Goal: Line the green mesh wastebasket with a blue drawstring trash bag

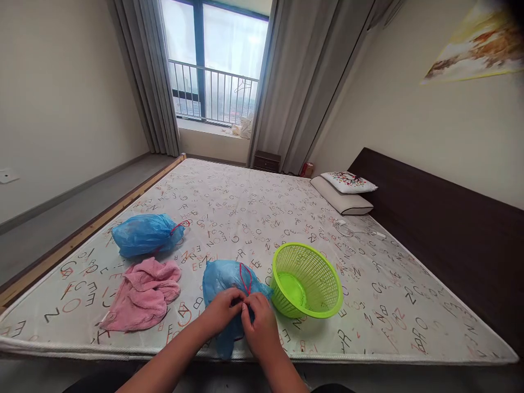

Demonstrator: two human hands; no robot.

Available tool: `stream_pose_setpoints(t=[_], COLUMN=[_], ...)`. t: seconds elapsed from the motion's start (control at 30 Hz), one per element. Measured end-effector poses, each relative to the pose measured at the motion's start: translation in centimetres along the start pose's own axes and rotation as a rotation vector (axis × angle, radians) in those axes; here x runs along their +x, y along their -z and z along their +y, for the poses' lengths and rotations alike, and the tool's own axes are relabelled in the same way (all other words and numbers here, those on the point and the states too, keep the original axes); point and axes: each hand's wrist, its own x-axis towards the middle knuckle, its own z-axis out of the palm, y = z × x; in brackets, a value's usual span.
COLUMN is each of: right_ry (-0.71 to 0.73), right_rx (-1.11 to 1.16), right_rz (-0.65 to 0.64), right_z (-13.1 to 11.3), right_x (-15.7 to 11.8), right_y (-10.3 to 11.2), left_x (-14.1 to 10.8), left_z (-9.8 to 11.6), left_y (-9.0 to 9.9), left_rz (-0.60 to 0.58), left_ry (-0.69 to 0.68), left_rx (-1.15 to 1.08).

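Both hands met on the near blue bag point(223, 281) at the front edge of the bed point(245, 207), the left hand point(221, 311) touching the right hand point(260, 325). The green basket point(307, 279) stood just beside them on the right, blocking that side. The pink towel point(141, 295) lay near on the left, with a bare strip between, and the second blue bag point(145, 233) behind it. Beyond these the bed lay open up to the pillows point(346, 194) and the cable point(360, 232).
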Motion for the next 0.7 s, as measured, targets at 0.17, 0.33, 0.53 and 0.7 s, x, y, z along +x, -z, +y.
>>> stream_pose_setpoints(t=[0.17,0.33,0.53,0.7], right_ry=[0.006,-0.007,-0.007,-0.012], right_rx=[0.000,-0.005,0.000,-0.007], right_rz=[-0.004,-0.007,-0.009,-0.011], right_z=[-0.13,-0.23,-0.10,0.03], right_x=[0.05,-0.02,-0.09,-0.29], right_y=[0.17,0.14,0.01,-0.17], left_x=[-0.01,0.05,0.05,0.12], left_z=[-0.25,-0.53,-0.49,-0.50], left_y=[-0.03,-0.11,-0.09,-0.11], left_rz=[-0.002,0.007,0.004,0.011], left_ry=[-0.023,-0.028,-0.017,-0.016], left_rx=[0.000,-0.001,-0.009,0.009])
